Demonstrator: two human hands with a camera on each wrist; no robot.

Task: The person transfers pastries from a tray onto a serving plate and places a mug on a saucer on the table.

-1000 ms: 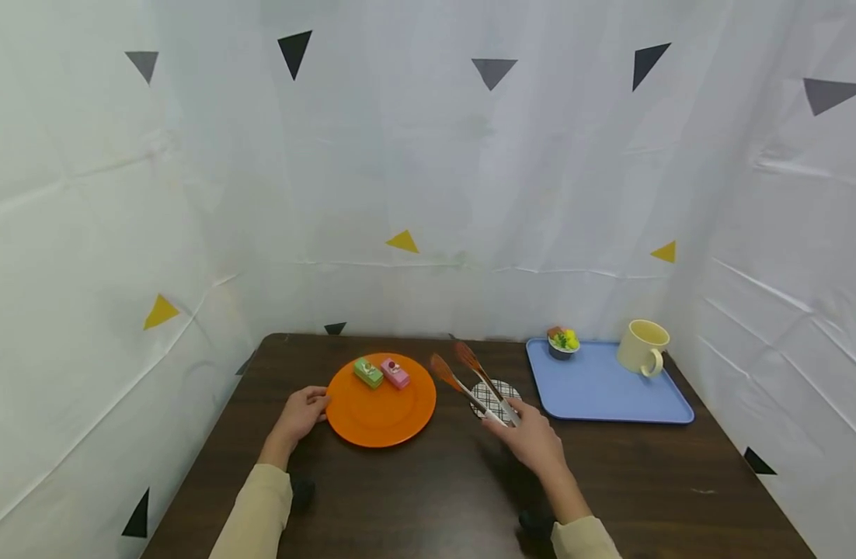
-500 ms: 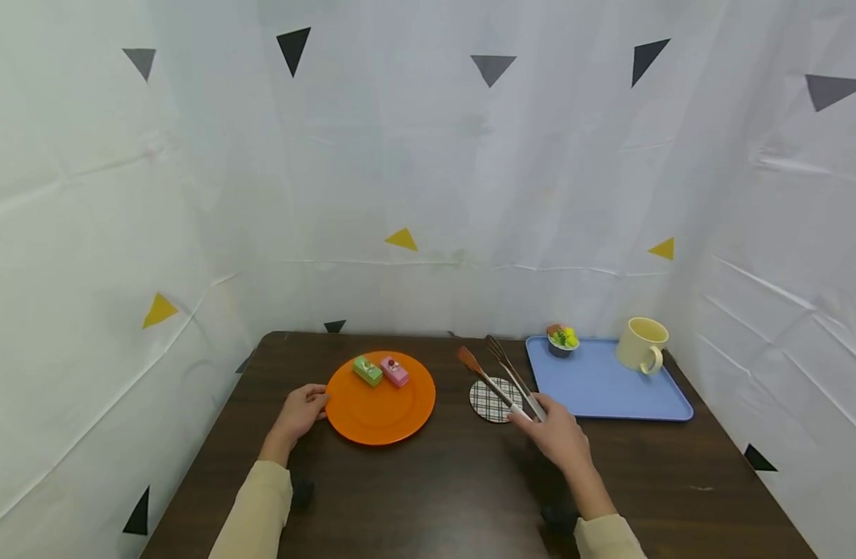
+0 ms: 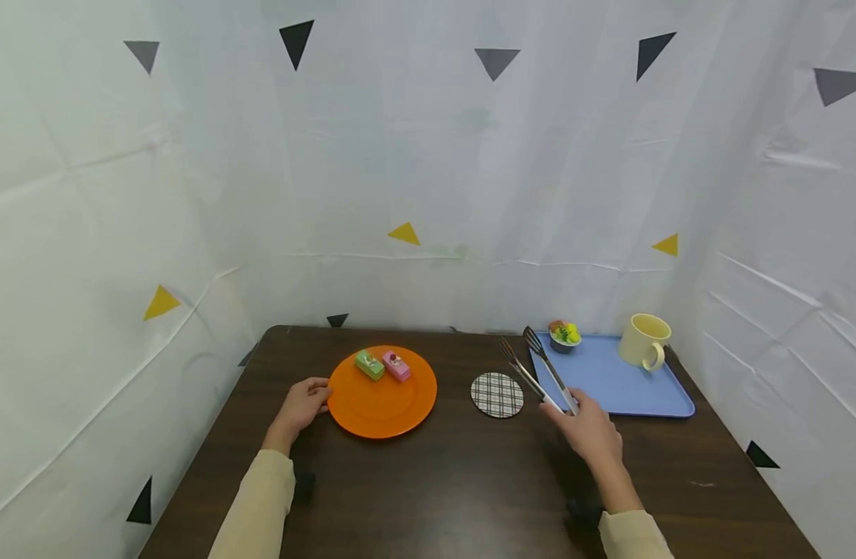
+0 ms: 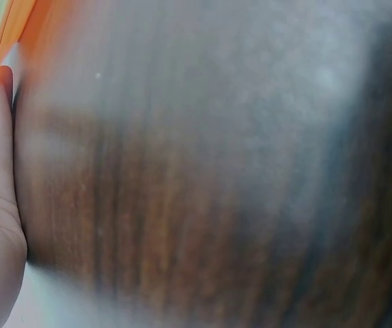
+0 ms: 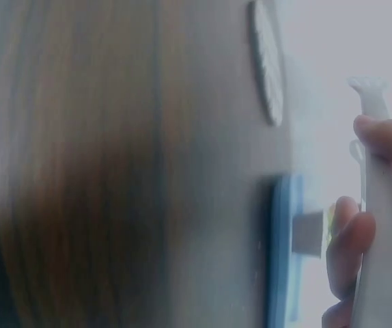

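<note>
My left hand [image 3: 304, 406] pinches the left rim of an orange plate [image 3: 381, 415]; in the left wrist view a finger [image 4: 0, 147] lies at the plate's edge. On the plate's far half sit a green cake piece [image 3: 369, 365] and a pink cake piece [image 3: 397, 366], side by side. My right hand [image 3: 591, 435] grips metal tongs [image 3: 555, 378], their arms spread with nothing between the tips. The tongs overlap the left edge of the blue tray [image 3: 610, 388] in the head view, near a small dark cup of colourful food [image 3: 564, 337].
A round checked coaster [image 3: 496, 395] lies on the dark wooden table [image 3: 414, 497] between plate and tray. At the tray's back right stands a pale yellow mug [image 3: 644, 342]. White sheeting [image 3: 470, 171] with triangles surrounds the table's back and sides.
My right hand has carried the tongs rightward, from over the coaster to the tray's left edge. The left hand and the plate stay in place.
</note>
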